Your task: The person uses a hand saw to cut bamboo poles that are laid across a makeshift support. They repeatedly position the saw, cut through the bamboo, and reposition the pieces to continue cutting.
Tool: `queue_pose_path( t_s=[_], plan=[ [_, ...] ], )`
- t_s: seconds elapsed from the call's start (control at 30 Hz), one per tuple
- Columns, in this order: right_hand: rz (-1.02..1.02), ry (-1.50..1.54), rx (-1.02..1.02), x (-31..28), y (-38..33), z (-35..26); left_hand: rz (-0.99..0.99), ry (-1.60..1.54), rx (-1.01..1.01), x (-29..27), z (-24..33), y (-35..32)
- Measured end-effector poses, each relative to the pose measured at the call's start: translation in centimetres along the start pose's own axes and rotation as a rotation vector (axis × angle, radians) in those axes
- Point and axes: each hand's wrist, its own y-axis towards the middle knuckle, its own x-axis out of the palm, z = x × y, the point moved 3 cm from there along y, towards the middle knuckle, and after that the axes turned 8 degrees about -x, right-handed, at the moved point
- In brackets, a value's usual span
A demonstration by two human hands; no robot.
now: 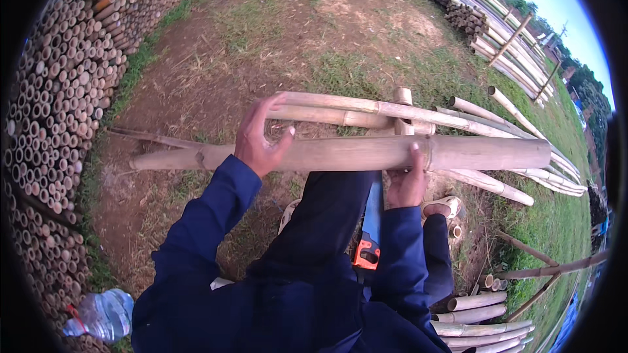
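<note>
A thick, pale bamboo pole [347,153] lies crosswise in front of me, over my legs. My right hand [407,180] holds it from the near side, thumb on top and the other fingers hidden beneath. My left hand [260,140] is at the pole's left part, thumb and fingers spread in a curve; whether it touches the pole I cannot tell. Below the pole, between my legs, is a handsaw [370,222] with a blue blade and an orange handle. Just beyond the pole, thinner bamboo poles [366,106] rest against a short upright bamboo post [403,97].
Stacked bamboo [62,104] walls the left side. More long poles [517,46] lie at the far right, and cut lengths [481,301] near right. A bamboo rail [556,267] stands beside them. A clear plastic bottle [108,314] is at the lower left.
</note>
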Motion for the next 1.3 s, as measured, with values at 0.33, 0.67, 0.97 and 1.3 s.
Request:
queue_pose_path(
  t_s=[0.33, 0.67, 0.97, 1.3],
  plan=[
    [0.203, -0.033, -0.143, -5.8, -0.6, -3.3, 0.420, -0.986, -1.685, -0.4, -27.9, -20.5],
    [0.342, 0.092, -0.267, -14.1, -6.7, -9.7, 0.348, -1.304, -1.332, 5.0, -17.9, -12.6],
    [0.356, 0.109, -0.326, -20.6, -6.4, -12.7, 0.099, -1.263, -1.263, 11.5, -13.4, -4.6],
    [0.132, 0.016, -0.026, -17.3, 5.1, -6.9, 0.132, -1.210, -1.247, 9.1, -15.9, -1.0]
  ],
)
